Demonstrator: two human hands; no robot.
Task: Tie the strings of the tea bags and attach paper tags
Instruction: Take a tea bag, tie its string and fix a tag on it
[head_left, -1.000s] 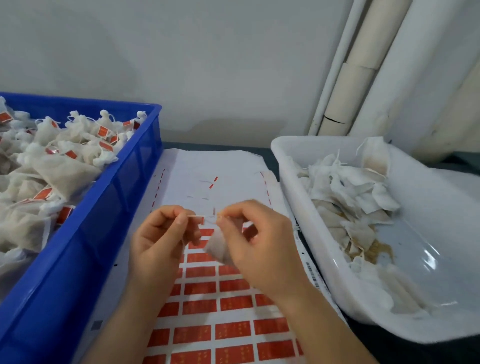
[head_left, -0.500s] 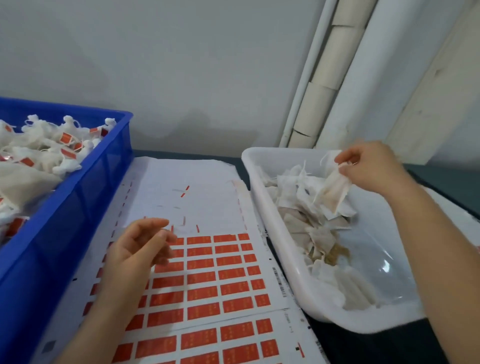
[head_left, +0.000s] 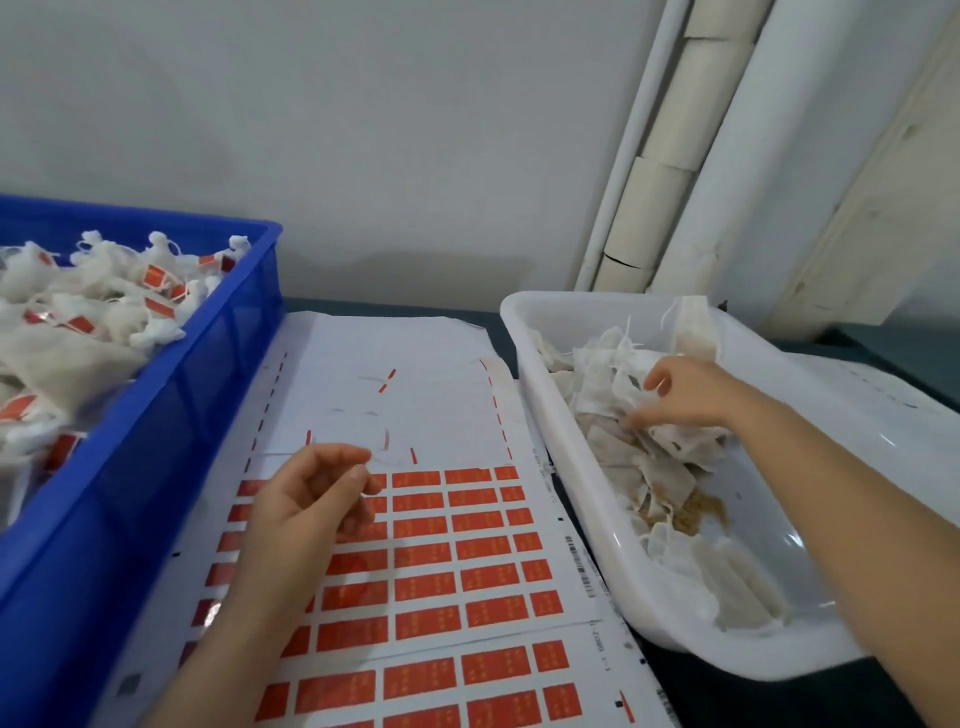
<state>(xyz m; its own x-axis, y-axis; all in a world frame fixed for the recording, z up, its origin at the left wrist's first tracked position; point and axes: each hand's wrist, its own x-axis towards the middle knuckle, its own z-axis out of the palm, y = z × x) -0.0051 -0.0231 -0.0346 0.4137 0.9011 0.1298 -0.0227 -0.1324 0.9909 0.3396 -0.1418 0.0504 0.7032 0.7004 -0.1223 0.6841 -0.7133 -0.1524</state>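
A white tray (head_left: 535, 384) on the right holds a pile of untagged tea bags (head_left: 660, 478) with loose strings. My right hand (head_left: 685, 395) reaches into that pile, its fingers and thumb curled round a tea bag (head_left: 623, 387) at the top. My left hand (head_left: 311, 499) hovers over the sheet of red paper tags (head_left: 441, 566) in the middle, fingers loosely curled and holding nothing. A blue crate (head_left: 156, 441) on the left is filled with tied tea bags carrying red tags (head_left: 93, 322).
The upper part of the tag sheet (head_left: 415, 364) is bare white backing. Some loose tea (head_left: 696, 512) lies on the tray bottom. Pale pipes (head_left: 649, 208) run up the wall behind the tray. Dark table (head_left: 727, 701) shows at the lower right.
My hands parted from the small piece they held together over the sheet. My right hand swung into the white tray, then dropped lower into the pile. My left hand stayed above the tags.
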